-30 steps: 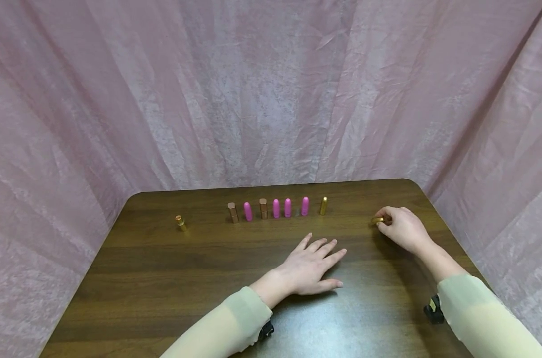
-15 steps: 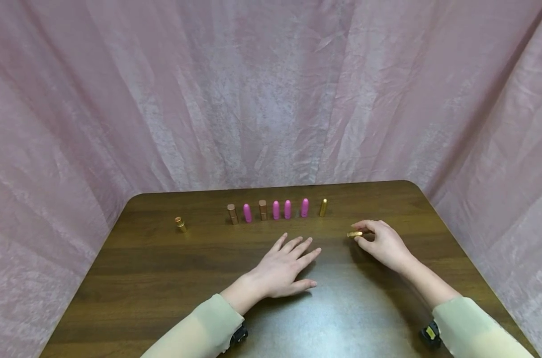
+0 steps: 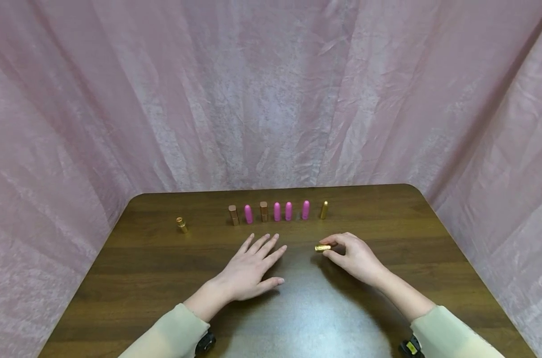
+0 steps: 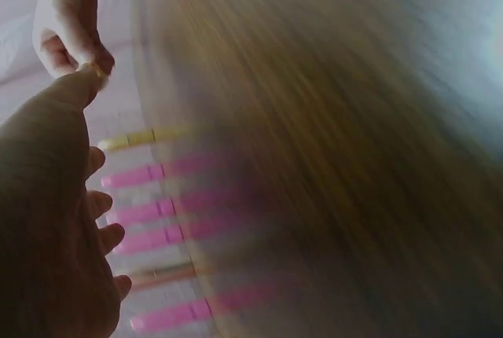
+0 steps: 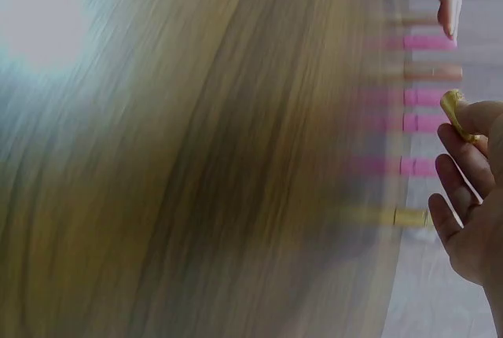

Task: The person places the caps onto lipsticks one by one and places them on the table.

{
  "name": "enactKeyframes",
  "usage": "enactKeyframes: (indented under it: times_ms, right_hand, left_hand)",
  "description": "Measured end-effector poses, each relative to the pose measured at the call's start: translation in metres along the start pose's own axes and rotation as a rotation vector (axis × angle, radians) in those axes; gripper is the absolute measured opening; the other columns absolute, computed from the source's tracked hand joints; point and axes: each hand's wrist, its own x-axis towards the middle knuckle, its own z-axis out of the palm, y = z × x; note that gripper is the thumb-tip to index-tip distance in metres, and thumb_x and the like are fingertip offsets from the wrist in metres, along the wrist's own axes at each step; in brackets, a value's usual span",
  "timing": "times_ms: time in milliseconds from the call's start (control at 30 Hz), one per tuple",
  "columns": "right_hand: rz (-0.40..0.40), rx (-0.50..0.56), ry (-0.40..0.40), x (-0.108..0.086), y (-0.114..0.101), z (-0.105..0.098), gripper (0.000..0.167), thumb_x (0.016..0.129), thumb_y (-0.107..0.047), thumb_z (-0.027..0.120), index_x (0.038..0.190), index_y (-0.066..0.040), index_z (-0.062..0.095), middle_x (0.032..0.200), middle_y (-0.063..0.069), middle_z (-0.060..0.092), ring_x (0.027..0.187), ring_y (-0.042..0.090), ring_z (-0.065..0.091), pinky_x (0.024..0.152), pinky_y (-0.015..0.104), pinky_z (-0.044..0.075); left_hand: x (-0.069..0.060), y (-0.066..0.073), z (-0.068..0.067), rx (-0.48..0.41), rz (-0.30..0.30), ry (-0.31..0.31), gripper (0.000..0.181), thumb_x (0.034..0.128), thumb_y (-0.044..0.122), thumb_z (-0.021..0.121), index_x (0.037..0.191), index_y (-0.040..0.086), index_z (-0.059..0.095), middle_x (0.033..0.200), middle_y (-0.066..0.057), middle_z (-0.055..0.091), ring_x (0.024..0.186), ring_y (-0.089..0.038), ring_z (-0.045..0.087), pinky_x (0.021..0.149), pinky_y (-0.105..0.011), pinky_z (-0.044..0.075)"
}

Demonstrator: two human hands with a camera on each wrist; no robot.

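In the head view my right hand [image 3: 357, 259] pinches a small shiny gold lipstick [image 3: 322, 247] between thumb and fingers, tipped on its side above the table. The right wrist view gives the same gold lipstick [image 5: 453, 110] a curved outline. My left hand [image 3: 246, 274] is spread palm down with straight fingers, holding nothing. Beyond both hands runs a row of upright lipsticks: a brown one [image 3: 233, 215], a pink one [image 3: 248, 214], another brown one [image 3: 264, 212], several more pink ones, and a gold one [image 3: 323, 210] at the right end.
A separate gold lipstick [image 3: 181, 224] stands left of the row. The wooden table [image 3: 132, 278] has rounded back corners. Behind it and at the sides hang pink velvet curtains [image 3: 253, 99]. Glare lies on the table between the forearms.
My right hand has carried the gold lipstick leftward and nearer to me from the table's right side. My left hand, still spread, has slid left. The standing lipsticks keep their places.
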Motion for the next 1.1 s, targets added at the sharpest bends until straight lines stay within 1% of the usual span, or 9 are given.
enactKeyframes:
  times_ms: [133,233,400,500,600,733,833,1000,1100]
  right_hand:
    - [-0.024,0.026,-0.015,0.004,-0.011,0.011,0.024,0.093,-0.023,0.078,0.116,-0.027,0.075,0.112,-0.014,0.068,0.108,0.01,0.061,0.094,0.045,0.05]
    - [-0.046,0.037,-0.019,0.008,-0.018,0.018,0.024,0.092,-0.024,0.079,0.115,-0.028,0.075,0.112,-0.016,0.068,0.108,0.008,0.061,0.095,0.044,0.049]
    - [-0.071,0.049,-0.038,0.016,-0.028,0.03,0.022,0.092,-0.024,0.079,0.113,-0.03,0.075,0.111,-0.018,0.068,0.109,0.008,0.06,0.093,0.043,0.049]
    - [-0.087,0.036,-0.047,0.021,-0.033,0.038,0.021,0.092,-0.025,0.079,0.112,-0.03,0.075,0.111,-0.019,0.068,0.108,0.007,0.06,0.092,0.042,0.05]
    - [-0.106,0.022,-0.049,0.026,-0.037,0.044,0.021,0.092,-0.025,0.079,0.113,-0.029,0.075,0.11,-0.019,0.069,0.107,0.006,0.06,0.09,0.04,0.05]
    - [-0.126,0.017,-0.051,0.032,-0.044,0.05,0.021,0.093,-0.025,0.078,0.113,-0.027,0.076,0.111,-0.018,0.07,0.106,0.006,0.06,0.091,0.039,0.05]
    - [-0.137,0.021,-0.062,0.035,-0.049,0.053,0.021,0.093,-0.025,0.078,0.114,-0.026,0.075,0.111,-0.016,0.07,0.107,0.006,0.06,0.091,0.039,0.05]
    - [-0.139,0.017,-0.075,0.035,-0.053,0.055,0.02,0.093,-0.026,0.078,0.113,-0.028,0.075,0.111,-0.018,0.069,0.108,0.006,0.059,0.091,0.039,0.05]
    - [-0.14,0.012,-0.069,0.034,-0.053,0.055,0.019,0.093,-0.025,0.078,0.112,-0.028,0.075,0.11,-0.018,0.07,0.107,0.006,0.06,0.091,0.038,0.05]
  left_hand:
    - [-0.014,-0.019,-0.004,-0.028,-0.036,0.095,0.073,0.1013,0.058,0.052,0.16,0.018,0.037,0.167,-0.008,0.027,0.152,-0.032,0.027,0.122,-0.057,0.012]
    - [-0.026,-0.038,-0.01,-0.063,-0.107,0.196,0.068,0.1006,0.052,0.058,0.156,0.015,0.044,0.157,-0.009,0.044,0.145,-0.033,0.039,0.121,-0.055,0.018]
    - [-0.052,-0.076,-0.022,-0.153,-0.302,0.35,0.062,0.0976,0.039,0.067,0.151,0.012,0.05,0.147,-0.01,0.053,0.137,-0.035,0.045,0.117,-0.056,0.028]
    - [-0.067,-0.098,-0.025,-0.195,-0.425,0.437,0.063,0.096,0.031,0.07,0.151,0.009,0.049,0.145,-0.015,0.053,0.135,-0.041,0.043,0.11,-0.062,0.032]
    - [-0.078,-0.117,-0.025,-0.301,-0.577,0.499,0.067,0.0967,0.028,0.07,0.154,0.007,0.043,0.147,-0.021,0.047,0.135,-0.048,0.038,0.106,-0.065,0.033]
    - [-0.083,-0.14,-0.022,-0.502,-0.791,0.525,0.073,0.0979,0.03,0.067,0.157,0.002,0.034,0.15,-0.024,0.041,0.139,-0.049,0.029,0.107,-0.064,0.031]
    - [-0.085,-0.154,-0.019,-0.575,-0.901,0.519,0.071,0.0967,0.028,0.068,0.153,-0.003,0.037,0.148,-0.026,0.044,0.14,-0.048,0.029,0.112,-0.06,0.025]
    - [-0.086,-0.171,-0.011,-0.55,-0.949,0.469,0.061,0.0938,0.025,0.072,0.139,-0.009,0.049,0.135,-0.031,0.055,0.132,-0.049,0.042,0.116,-0.056,0.017]
    - [-0.085,-0.177,-0.006,-0.518,-0.968,0.42,0.059,0.0931,0.028,0.072,0.135,-0.009,0.053,0.134,-0.03,0.058,0.129,-0.051,0.043,0.113,-0.058,0.02]
